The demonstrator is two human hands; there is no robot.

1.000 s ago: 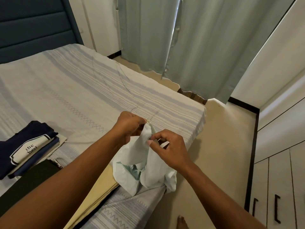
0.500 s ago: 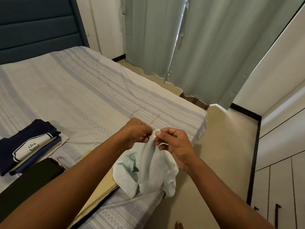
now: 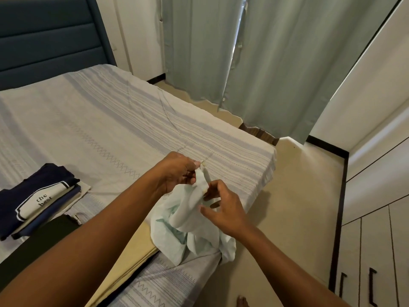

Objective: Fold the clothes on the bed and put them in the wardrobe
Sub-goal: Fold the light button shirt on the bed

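A pale mint-white garment (image 3: pixel 194 227) hangs crumpled over the near corner of the striped bed (image 3: pixel 110 129). My left hand (image 3: pixel 177 171) pinches its top edge and holds it up. My right hand (image 3: pixel 223 209) is just below, fingers partly spread, fingertips pinching the same strip of cloth lower down. Folded clothes lie on the bed at the left: a navy stack with "the best" printed on top (image 3: pixel 37 196), a black piece (image 3: pixel 39 242) and a yellow folded piece (image 3: pixel 132 258) under my left forearm. White wardrobe doors (image 3: pixel 376 251) with dark handles stand at the right.
Green curtains (image 3: pixel 265 63) hang beyond the bed's far side. A dark blue headboard (image 3: pixel 48 38) is at the upper left. Beige floor (image 3: pixel 298 207) runs between bed and wardrobe. A bare foot (image 3: pixel 242 302) shows at the bottom edge.
My right hand has slid down the garment's edge, away from the left hand, and its fingers have spread. The left hand keeps its pinch at the top.
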